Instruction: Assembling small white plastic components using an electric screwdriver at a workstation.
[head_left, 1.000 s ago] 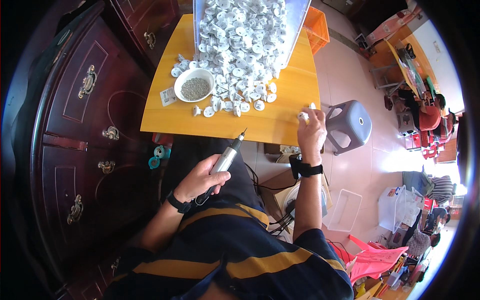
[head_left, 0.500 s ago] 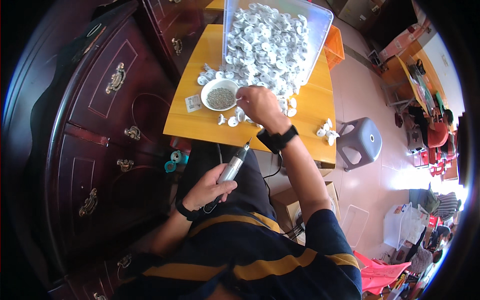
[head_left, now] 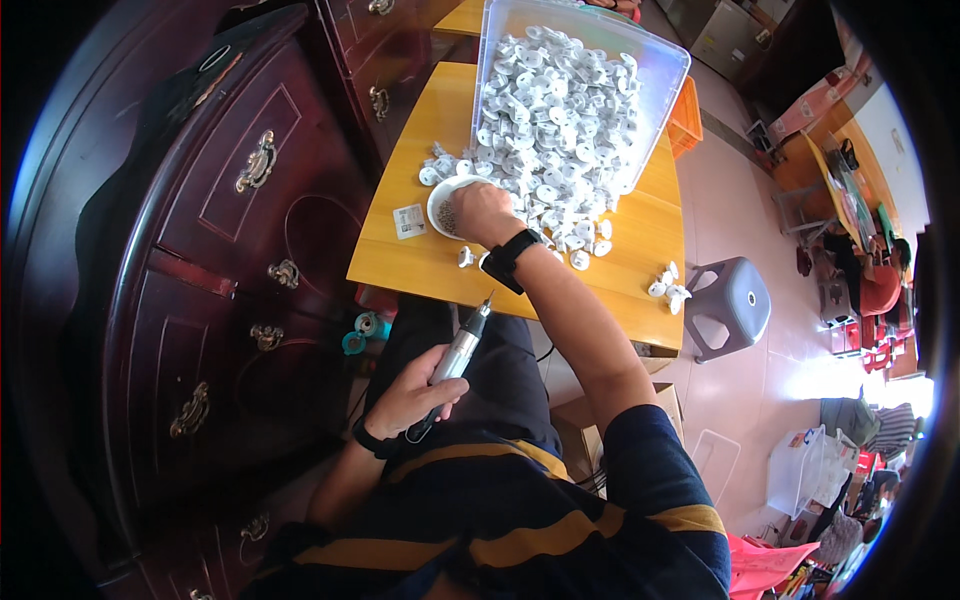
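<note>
My left hand (head_left: 412,398) is wrapped round a silver and black electric screwdriver (head_left: 460,350), its bit pointing up toward the table edge. Over the right side of a white bowl (head_left: 433,203) reaches my right hand (head_left: 484,214), fingers curled down among small metal screws (head_left: 447,217). Its fingertips are hidden, so what they pinch does not show. White plastic parts with round discs (head_left: 562,110) fill a clear bin (head_left: 655,130) tipped toward me and spill onto the yellow wooden table (head_left: 395,262). A single white part (head_left: 466,257) lies below the bowl.
A small printed card (head_left: 409,221) lies left of the bowl. Several white parts (head_left: 668,288) sit at the table's right corner, near a grey stool (head_left: 735,300). Dark red drawers (head_left: 220,210) stand close on my left. An orange crate (head_left: 685,118) is behind the table.
My right hand has moved left and down into the bowl of screws from its right rim. The left hand keeps hold of the screwdriver. The whole view has shifted slightly.
</note>
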A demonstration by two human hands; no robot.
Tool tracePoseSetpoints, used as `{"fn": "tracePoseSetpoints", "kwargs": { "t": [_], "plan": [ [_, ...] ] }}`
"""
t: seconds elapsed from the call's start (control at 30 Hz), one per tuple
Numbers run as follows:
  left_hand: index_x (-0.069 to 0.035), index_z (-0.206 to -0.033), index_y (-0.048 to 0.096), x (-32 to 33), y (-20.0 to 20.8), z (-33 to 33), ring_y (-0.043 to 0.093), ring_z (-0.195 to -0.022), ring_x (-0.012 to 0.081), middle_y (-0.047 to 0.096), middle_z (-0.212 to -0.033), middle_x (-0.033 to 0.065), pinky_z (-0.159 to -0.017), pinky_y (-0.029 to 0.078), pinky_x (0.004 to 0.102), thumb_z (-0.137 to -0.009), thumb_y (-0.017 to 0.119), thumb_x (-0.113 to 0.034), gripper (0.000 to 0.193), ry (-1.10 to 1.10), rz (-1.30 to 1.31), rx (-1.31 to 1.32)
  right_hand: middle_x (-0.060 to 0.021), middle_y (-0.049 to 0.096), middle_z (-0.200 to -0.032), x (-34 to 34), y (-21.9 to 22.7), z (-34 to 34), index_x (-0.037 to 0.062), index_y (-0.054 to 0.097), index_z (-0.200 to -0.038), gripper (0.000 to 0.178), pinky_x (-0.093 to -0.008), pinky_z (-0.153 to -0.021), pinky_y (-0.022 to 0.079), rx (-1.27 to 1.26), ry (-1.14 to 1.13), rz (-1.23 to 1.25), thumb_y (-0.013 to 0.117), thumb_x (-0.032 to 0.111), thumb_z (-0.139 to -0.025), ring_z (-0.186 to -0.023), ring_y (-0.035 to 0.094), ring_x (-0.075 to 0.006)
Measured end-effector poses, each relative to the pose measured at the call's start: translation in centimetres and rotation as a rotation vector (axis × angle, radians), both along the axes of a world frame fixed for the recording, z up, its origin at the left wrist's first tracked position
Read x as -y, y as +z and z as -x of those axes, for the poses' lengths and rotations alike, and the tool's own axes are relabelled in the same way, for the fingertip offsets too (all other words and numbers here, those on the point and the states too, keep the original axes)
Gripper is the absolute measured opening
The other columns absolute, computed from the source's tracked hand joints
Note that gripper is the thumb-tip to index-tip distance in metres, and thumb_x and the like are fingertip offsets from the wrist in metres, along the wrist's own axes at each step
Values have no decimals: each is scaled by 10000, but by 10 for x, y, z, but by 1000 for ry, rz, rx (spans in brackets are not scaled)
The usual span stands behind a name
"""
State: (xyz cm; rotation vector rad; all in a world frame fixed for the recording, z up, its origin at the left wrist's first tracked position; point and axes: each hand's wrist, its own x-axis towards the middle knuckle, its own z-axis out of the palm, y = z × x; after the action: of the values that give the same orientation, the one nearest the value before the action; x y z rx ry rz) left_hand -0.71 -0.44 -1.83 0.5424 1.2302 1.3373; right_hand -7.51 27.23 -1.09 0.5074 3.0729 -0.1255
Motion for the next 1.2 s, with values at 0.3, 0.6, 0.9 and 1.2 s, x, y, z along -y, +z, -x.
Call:
{"fn": "tracePoseSetpoints", "kwargs": {
  "t": [0.3, 0.6, 0.9, 1.2],
  "plan": [
    [-16, -1313, 474, -4, 2, 2, 545, -603, 66, 561, -804, 14, -549, 465, 221, -960, 655, -163, 423, -7, -2, 13, -179, 718, -925, -6, -16, -1, 91, 726, -928, 171, -451, -754, 576, -115, 0, 77, 620, 207, -859, -885, 711, -349],
    [0, -1308, 457, -10, 4, -3, 529, -591, 74, 547, -774, 24, -538, 449, 219, -964, 626, -154, 413, -5, 11, 11, -190, 697, -854, -3, -6, -18, 46, 659, -871, 128, -474, -701, 555, -593, -51, 325, 613, 165, -868, -774, 693, -374],
    [10, -1319, 472, -16, 4, -3, 546, -603, 81, 557, -813, 19, -543, 461, 234, -950, 657, -148, 442, -19, -33, -8, -31, 649, -675, -22, 5, -102, 33, 626, -784, 92, -276, -568, 494, -737, -305, 1064, 694, 94, -798, -598, 593, -72],
    [2, -1248, 493, -28, 8, -9, 554, -609, 83, 561, -834, 22, -547, 474, 233, -939, 671, -137, 383, -68, -26, -23, -77, 676, -706, -31, 3, -101, 42, 640, -778, 86, -324, -622, 523, -733, -241, 782, 701, 102, -766, -624, 647, -182]
  ]
}}
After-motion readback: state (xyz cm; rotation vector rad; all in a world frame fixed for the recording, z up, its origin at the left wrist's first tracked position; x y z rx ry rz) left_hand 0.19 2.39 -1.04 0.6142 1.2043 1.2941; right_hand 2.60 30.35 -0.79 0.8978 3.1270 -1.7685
